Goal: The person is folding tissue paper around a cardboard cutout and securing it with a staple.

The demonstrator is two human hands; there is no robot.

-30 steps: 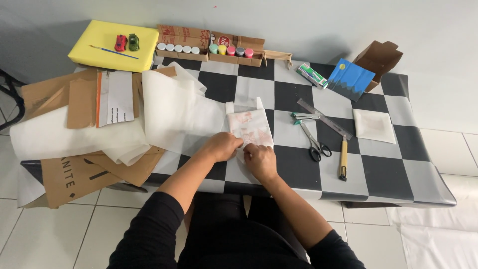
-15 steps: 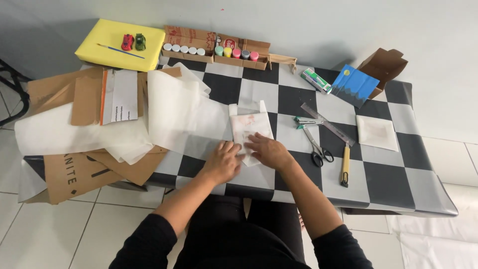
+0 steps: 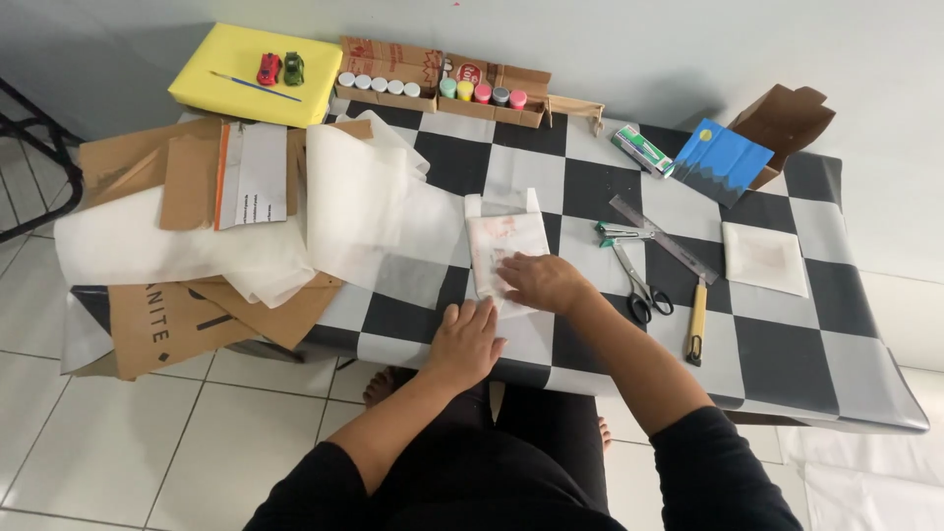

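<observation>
We count one white folded paper packet (image 3: 506,246) on the checkered table (image 3: 787,364), our right hand (image 3: 539,283) pressing it flat with open fingers, left hand (image 3: 466,339) flat beside; one scissors (image 3: 637,285), one ruler (image 3: 661,236), nine paint pots (image 3: 433,88); white tiled floor (image 3: 118,442)

My checkered counter (image 3: 787,364) carries scissors (image 3: 637,285), a ruler (image 3: 661,237), a knife (image 3: 696,324), cardboard sheets (image 3: 187,315), white paper (image 3: 177,251) and paint pots (image 3: 433,88).

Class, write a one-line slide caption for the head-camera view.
Right hand presses a white translucent sheet on the checkered table; left hand rests flat beside it.
</observation>
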